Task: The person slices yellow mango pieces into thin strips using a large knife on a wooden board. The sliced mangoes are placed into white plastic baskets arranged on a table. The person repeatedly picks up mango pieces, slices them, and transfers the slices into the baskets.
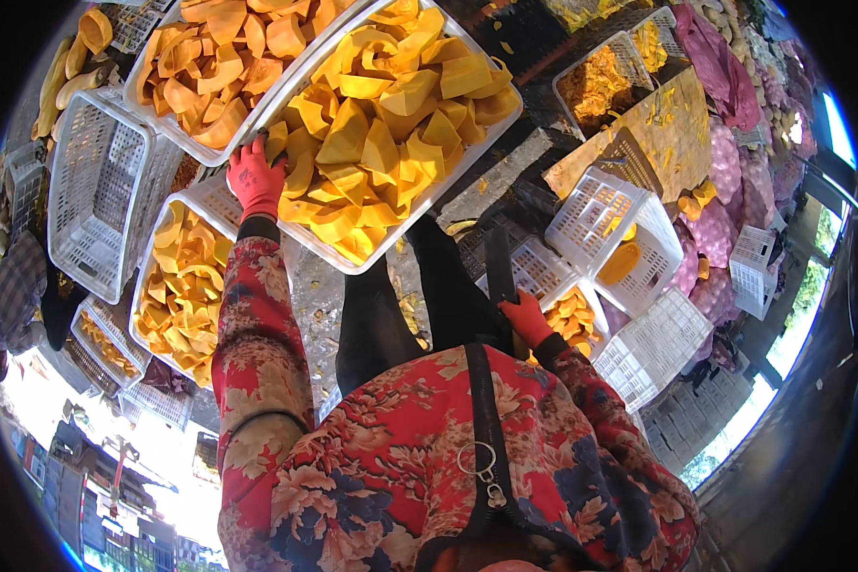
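Note:
My left hand (256, 179), in a red glove, is at the left corner of a white plastic crate (307, 242) heaped with peeled pumpkin chunks (382, 136). Between its fingers and thumb sits a pumpkin piece (277, 139) at the heap's edge. Down by my right thigh, my right hand (526, 319), also red-gloved, grips a broad dark-bladed knife (500, 264) with the blade pointing away from me. The knife's handle is mostly hidden in the glove.
Another crate of orange chunks (218, 64) adjoins at the far left. An empty white crate (100, 193) and a chunk-filled crate (186, 293) stand left. Right are stacked crates (608, 229), a wooden board (643, 136) and pink mesh sacks (715, 229). A person (18, 286) is at far left.

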The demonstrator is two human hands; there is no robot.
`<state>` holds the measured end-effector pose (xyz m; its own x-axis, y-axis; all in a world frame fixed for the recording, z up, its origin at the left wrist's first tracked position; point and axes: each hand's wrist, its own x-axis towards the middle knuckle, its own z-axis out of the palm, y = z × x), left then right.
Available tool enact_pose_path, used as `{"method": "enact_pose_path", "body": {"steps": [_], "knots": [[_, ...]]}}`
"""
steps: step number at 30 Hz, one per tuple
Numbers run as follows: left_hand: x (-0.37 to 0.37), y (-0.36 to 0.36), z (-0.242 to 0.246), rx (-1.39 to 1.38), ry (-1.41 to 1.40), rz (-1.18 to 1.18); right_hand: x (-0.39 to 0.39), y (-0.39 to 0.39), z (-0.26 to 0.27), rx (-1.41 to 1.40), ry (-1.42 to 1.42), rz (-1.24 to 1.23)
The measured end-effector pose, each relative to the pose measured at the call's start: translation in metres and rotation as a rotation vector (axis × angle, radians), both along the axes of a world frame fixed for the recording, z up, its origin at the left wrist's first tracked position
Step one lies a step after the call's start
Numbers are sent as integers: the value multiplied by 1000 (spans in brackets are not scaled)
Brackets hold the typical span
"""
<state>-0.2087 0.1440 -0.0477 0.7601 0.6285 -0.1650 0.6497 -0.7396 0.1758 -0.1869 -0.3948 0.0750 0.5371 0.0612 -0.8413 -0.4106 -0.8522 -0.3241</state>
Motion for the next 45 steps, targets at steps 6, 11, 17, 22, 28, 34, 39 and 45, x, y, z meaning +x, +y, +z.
{"method": "enact_pose_path", "body": {"steps": [6, 11, 17, 22, 28, 34, 39, 45], "knots": [[-65, -10, -41, -211, -326, 218, -5, 0, -3, -66, 52, 3], [-96, -32, -20, -504, -1226, 988, -16, 0, -3, -77, -35, 25], [-138, -65, -26, -550, -1193, 1183, -13, -5, -15, -9, -2, 40], [-103, -66, -13, -270, -892, 857, -4, 10, -2, 17, -7, 16], [-40, -23, 5, -63, -344, 316, -5, 0, -15, -14, -3, 66], [-43, -10, -17, -98, -175, 278, -4, 5, -9, -44, 74, 19], [-32, -30, 0, 14, -387, 236, -12, -5, -24, -45, 35, 10], [50, -162, 44, -303, -495, 0, -17, -19, -35, -6, 95, -95]]}}
